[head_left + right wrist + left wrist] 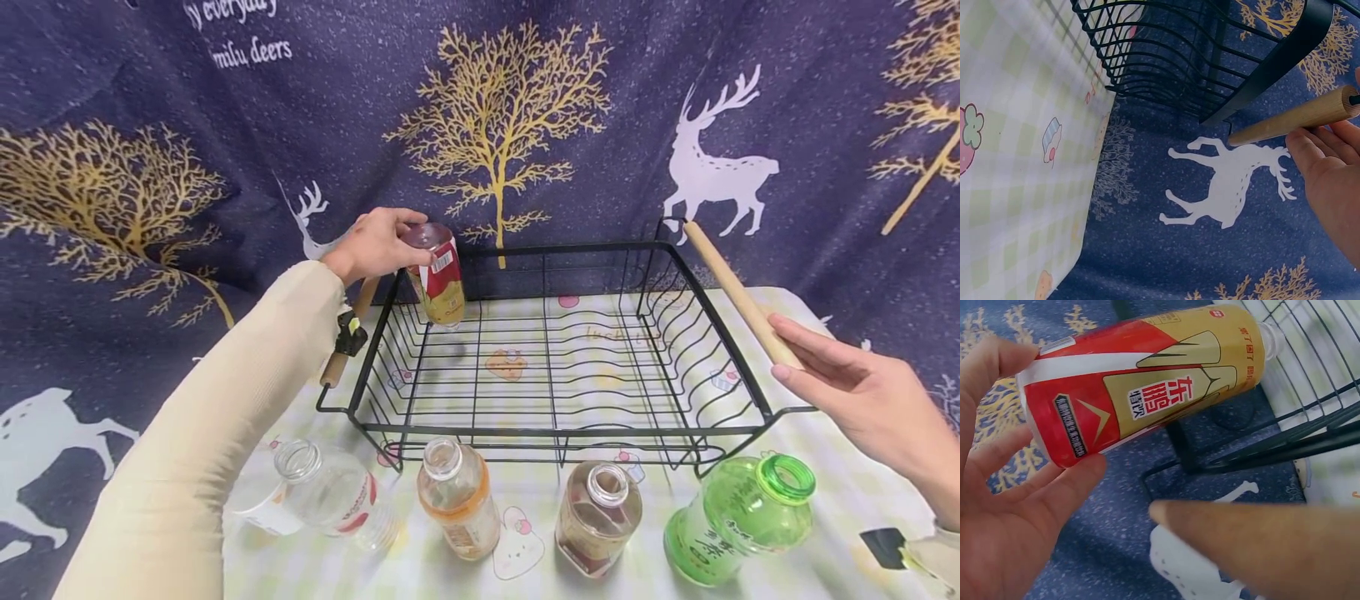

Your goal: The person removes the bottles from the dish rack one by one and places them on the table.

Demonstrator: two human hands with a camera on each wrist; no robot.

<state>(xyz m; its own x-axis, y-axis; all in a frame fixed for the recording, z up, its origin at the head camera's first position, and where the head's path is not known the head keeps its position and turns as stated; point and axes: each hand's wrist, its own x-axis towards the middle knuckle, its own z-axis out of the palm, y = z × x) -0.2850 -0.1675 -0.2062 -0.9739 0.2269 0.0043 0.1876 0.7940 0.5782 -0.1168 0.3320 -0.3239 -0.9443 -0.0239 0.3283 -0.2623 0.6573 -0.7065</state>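
Observation:
My left hand (378, 242) grips a red and gold plastic bottle (444, 287) near its base. The bottle is upside down over the back left corner of a black wire dish rack (555, 432), and its clear neck (1271, 341) points down into the rack in the left wrist view. At the rack's right side, my right hand (862, 387) has the near end of a light wooden handle (738, 292) between thumb and fingers. The same handle (1297, 119) runs along the fingers in the right wrist view. A second wooden handle (335, 367) is partly hidden behind my left wrist.
In front of the rack stand a clear bottle (337, 492), a bottle with an orange band (461, 508), a brownish clear bottle (598, 521) and a green bottle (731, 521). A white object (270, 507) is at far left. Behind hangs a dark blue cloth (337, 125) with deer and trees.

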